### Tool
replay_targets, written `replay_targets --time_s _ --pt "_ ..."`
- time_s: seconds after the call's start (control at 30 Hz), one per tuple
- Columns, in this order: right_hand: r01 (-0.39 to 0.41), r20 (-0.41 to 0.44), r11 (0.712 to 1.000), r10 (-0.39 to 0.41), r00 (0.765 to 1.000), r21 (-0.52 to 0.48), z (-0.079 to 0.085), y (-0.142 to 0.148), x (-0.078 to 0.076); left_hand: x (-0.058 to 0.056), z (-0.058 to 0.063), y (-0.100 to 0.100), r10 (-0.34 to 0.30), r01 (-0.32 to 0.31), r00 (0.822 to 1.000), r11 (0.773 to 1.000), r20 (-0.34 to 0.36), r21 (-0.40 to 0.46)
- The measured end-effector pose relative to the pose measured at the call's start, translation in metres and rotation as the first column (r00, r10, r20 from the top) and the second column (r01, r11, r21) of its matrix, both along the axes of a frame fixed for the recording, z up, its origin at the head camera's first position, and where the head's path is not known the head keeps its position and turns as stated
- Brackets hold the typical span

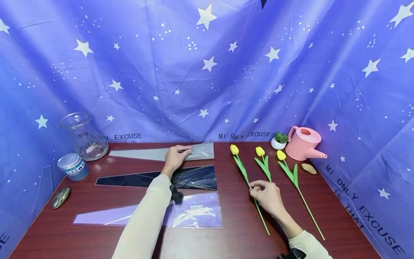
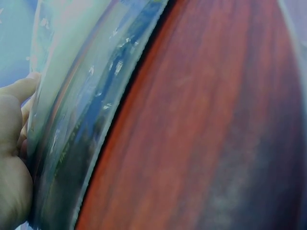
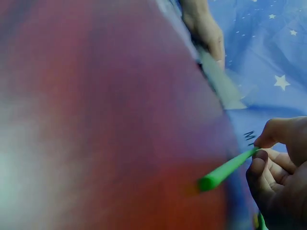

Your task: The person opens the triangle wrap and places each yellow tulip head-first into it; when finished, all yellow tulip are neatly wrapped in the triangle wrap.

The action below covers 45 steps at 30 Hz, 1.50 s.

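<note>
Left hand (image 1: 176, 156) pinches grey sleeve (image 1: 145, 154), right hand (image 1: 267, 198) a tulip (image 1: 242, 168), apparently hiding the middle tulip (image 1: 266, 169) below its leaves. Table (image 1: 230, 201) separates sleeve from tulips.

To us this looks like a staged tabletop setting: blue-violet cloth printed with white stars (image 1: 181, 61) backs and flanks a reddish-brown wood-grain table (image 1: 237, 232), where a clear glass vase (image 1: 85, 140), a pink plastic-looking watering can (image 1: 302, 145) and long-stemmed yellow tulips (image 1: 281, 155) are spread out.
</note>
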State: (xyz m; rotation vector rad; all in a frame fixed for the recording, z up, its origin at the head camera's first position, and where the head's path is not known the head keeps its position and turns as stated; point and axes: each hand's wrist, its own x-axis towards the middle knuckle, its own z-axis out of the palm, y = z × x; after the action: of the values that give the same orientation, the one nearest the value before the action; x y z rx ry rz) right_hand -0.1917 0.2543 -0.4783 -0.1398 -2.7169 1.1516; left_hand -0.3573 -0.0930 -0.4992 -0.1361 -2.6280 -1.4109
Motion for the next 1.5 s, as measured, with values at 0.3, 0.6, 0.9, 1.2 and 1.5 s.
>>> replay_targets --time_s 0.3,0.6,0.9,1.2,1.5 --pt "-0.079 -0.087 0.899 0.046 0.995 -0.43 0.03 -0.015 -0.038 0.0 0.001 0.0 0.012 -0.012 1.0 1.0 -0.009 -0.002" --pt "-0.114 -0.169 0.707 -0.008 0.986 -0.698 0.057 -0.027 -0.075 -0.002 -0.001 0.001 0.013 -0.013 1.0 1.0 0.0 0.002" --pt "-0.076 -0.188 0.543 -0.154 0.97 -0.836 0.059 -0.032 -0.103 -0.002 -0.001 0.001 0.009 -0.008 1.0 1.0 -0.013 0.011" --pt "-0.032 -0.172 0.378 -0.343 0.923 -0.925 0.048 -0.041 -0.134 0.0 -0.002 0.001 0.008 -0.008 1.0 1.0 -0.001 0.006" --pt "0.048 -0.089 0.283 -0.452 0.888 -0.958 0.027 -0.069 -0.158 -0.001 -0.001 0.001 0.011 -0.011 1.0 1.0 0.027 0.004"
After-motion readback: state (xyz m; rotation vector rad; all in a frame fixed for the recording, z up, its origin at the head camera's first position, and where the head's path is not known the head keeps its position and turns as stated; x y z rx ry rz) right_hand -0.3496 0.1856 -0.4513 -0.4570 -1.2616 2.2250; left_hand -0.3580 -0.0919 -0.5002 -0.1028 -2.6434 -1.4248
